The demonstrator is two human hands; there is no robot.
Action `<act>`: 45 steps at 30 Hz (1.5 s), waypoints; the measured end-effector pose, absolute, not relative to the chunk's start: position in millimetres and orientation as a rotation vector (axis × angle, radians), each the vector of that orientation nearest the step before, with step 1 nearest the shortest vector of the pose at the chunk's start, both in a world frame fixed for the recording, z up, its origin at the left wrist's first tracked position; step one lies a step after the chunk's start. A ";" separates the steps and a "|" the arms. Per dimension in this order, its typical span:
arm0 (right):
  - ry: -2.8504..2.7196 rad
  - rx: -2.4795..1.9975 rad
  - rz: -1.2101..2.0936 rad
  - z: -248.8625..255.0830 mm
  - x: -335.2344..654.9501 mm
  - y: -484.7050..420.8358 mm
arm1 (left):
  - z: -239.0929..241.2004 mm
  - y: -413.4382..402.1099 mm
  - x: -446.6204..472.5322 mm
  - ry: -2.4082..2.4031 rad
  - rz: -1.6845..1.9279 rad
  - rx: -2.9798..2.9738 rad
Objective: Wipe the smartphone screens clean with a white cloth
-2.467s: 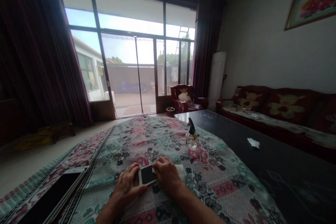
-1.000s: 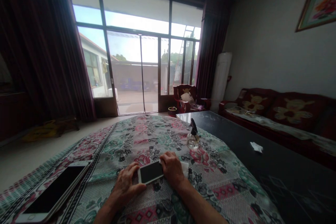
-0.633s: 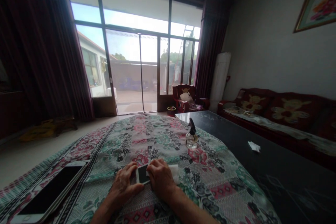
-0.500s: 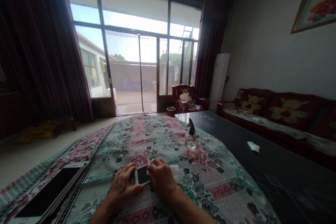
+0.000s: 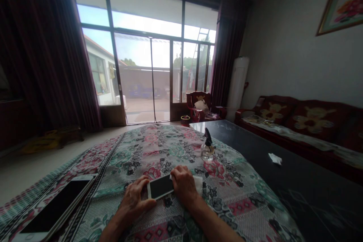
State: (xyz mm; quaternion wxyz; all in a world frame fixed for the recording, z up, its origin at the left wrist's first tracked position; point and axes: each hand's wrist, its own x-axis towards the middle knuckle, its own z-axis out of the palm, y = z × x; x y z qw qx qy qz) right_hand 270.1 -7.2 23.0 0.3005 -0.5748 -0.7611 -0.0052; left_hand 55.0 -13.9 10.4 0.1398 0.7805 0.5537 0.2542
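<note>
A white-framed phone (image 5: 161,188) with a dark screen lies on the flowered cloth in front of me. My left hand (image 5: 135,196) grips its left end between thumb and fingers. Over the right end of the phone is my right hand (image 5: 183,185), its fingers closed on a white tissue (image 5: 198,184) that sticks out on the far side of the hand. The phone's right end is hidden under that hand. Beyond the hands stands a small clear spray bottle (image 5: 208,151) with a black trigger head.
To the left lies a larger white tablet (image 5: 56,208) with a dark screen. The flowered tablecloth (image 5: 176,162) spreads under everything. A black table (image 5: 255,147) at the right carries a crumpled white tissue (image 5: 275,159). A red sofa (image 5: 306,117) stands behind it.
My right hand has slid right along the phone with the tissue, uncovering more of the screen. My left hand keeps its hold on the left end.
</note>
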 end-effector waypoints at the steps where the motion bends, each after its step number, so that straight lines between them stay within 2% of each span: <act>1: -2.035 -1.511 -0.014 22.6 267.9 -8.9 | 9.9 -13.6 55.0 1.604 0.732 2.249; 11: -2.190 -1.287 0.036 17.8 241.8 -31.0 | -5.0 -6.9 49.6 1.618 0.732 2.296; 30: -1.974 -1.482 -0.001 18.1 269.8 -5.9 | -14.6 10.7 48.9 1.692 0.779 2.201; 45: -2.103 -1.297 0.020 8.0 245.7 -9.7 | -10.4 12.1 52.4 1.727 0.837 2.195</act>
